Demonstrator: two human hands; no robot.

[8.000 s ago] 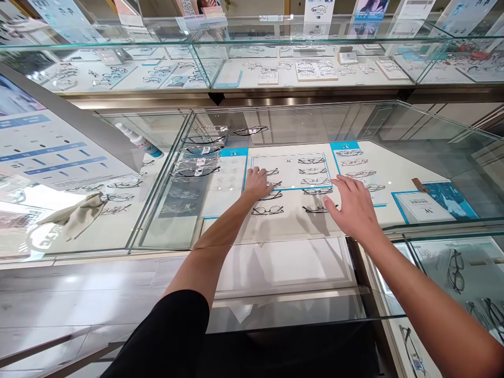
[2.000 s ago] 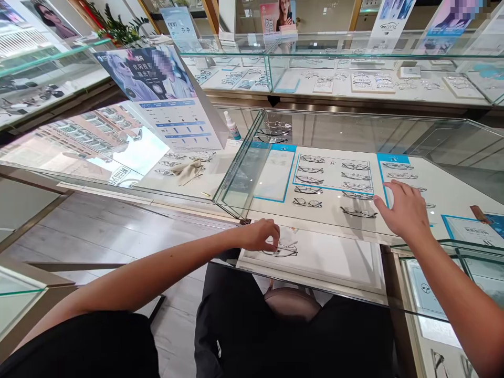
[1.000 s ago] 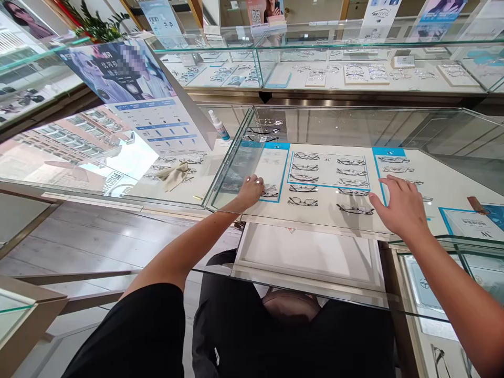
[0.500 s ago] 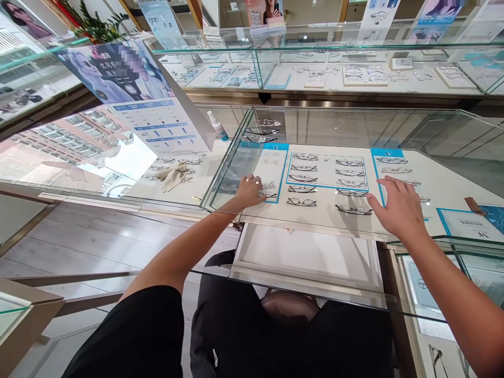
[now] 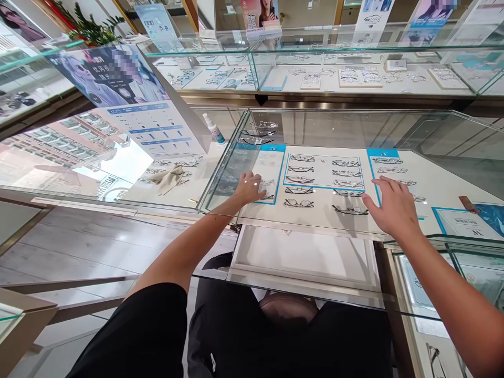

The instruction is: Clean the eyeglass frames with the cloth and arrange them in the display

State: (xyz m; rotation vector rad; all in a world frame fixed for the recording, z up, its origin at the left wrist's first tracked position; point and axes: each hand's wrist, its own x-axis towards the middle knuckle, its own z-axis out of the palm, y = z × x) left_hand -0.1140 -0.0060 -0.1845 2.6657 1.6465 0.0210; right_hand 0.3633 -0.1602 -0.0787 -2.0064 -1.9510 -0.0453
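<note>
Several glasses [image 5: 268,197] beside left hand [image 5: 249,188] (its grip: cannot tell) look light, fragile, best held at both sides; right hand [image 5: 394,206] spread, released.

Left hand [image 5: 249,188] bent, right hand [image 5: 394,208] spread

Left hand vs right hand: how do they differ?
Fingers: the left hand has its fingers curved downward; the right hand is open, thumb spread well away.
Nearest item: the left hand is at the clear-lens glasses; the right hand is beside the dark-rimmed pair.
Shared: both bare, backs up, at the display case.
</note>
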